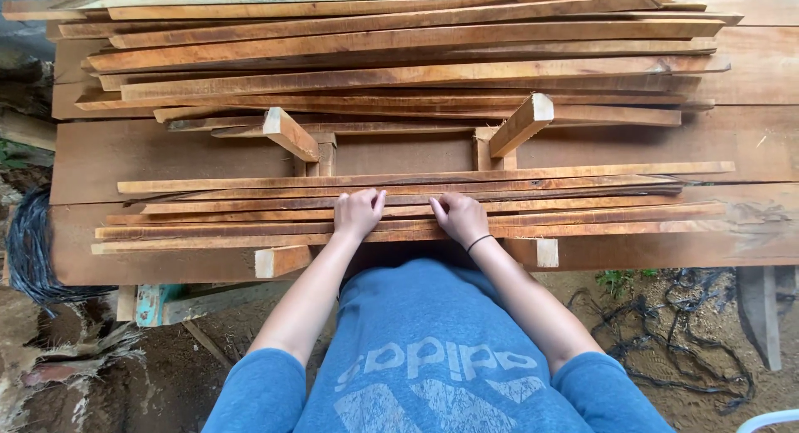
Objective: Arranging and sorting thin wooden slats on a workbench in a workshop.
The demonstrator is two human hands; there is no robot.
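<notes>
Left hand [359,212] lying palm down on the near bundle of thin wooden slats [250,219], fingers curled over the top slats and gripping them. Right hand [459,217] just beside it on the same bundle, also curled and gripping the slats, with a dark band [478,243] around the wrist. Both hands near the middle of the bundle, close together but not touching.

Bundle resting across two short wooden blocks: left block [281,261] and right block [538,251], cut ends showing at the near edge below the bundle. Behind the bundle, two more blocks standing at an angle, left angled block [290,133] and right angled block [521,124]. Beyond these, well behind the bundle, a large stack of longer slats [399,50], piled loosely. Under everything, wide dark planks [166,154] serving as a bench.

Left of the bundle, off the bench edge, a coil of dark wire [29,250]. Below right of the bundle, on the earth ground, tangled dark cords [691,350].
</notes>
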